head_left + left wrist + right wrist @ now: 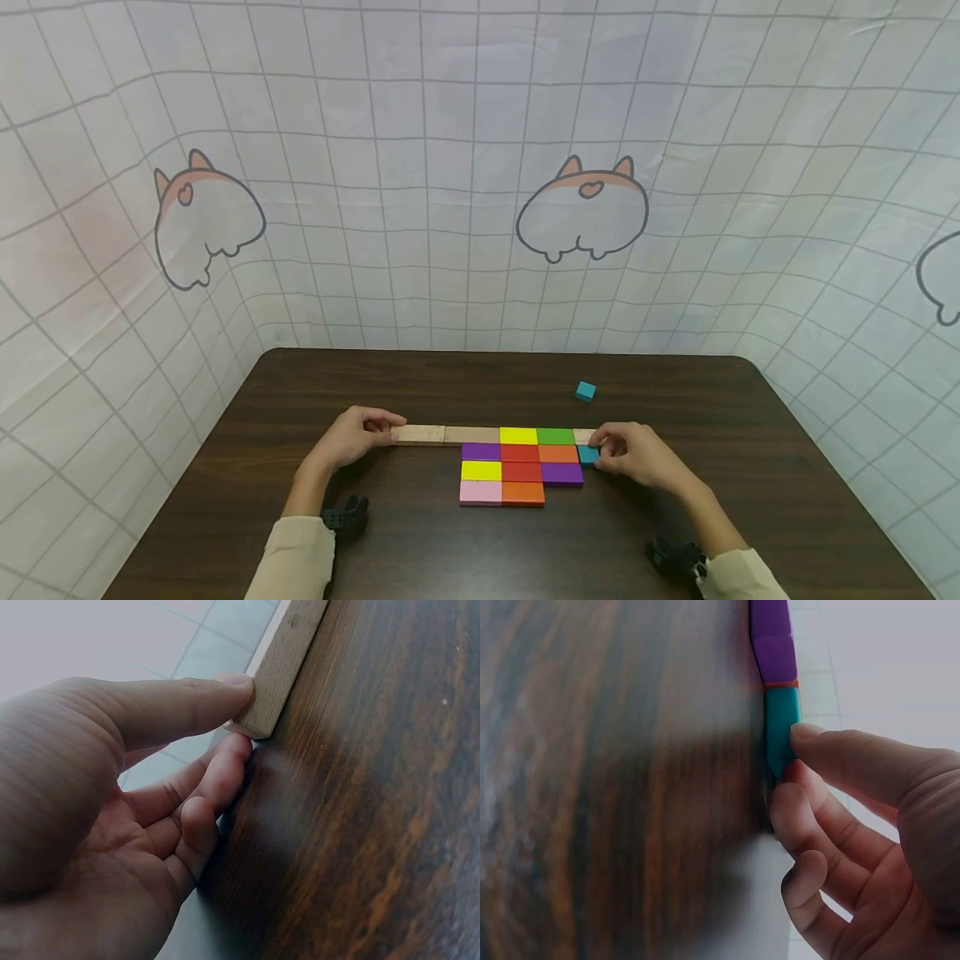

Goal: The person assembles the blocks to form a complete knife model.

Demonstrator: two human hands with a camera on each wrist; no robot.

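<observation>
Flat coloured blocks (519, 473) lie side by side in rows on a dark wood-grain table. The back row runs furthest left, ending in two plain wooden blocks (420, 435). At that left end my left hand (354, 435) pinches the outer wooden block (281, 671) by its corner, thumb on the near face and fingertips at the end. My right hand (637, 452) is at the other side, its thumb and fingertips pinching the small blue block (783, 727) that ends the second row. Its index finger partly hides a short plain wooden block (584, 437) just behind.
Behind the rows, a loose blue cube (586, 391) stands on the table (420, 542). White gridded cloth (450, 208) with animal drawings encloses the back and both sides. Dark straps with devices (347, 515) sit on both wrists.
</observation>
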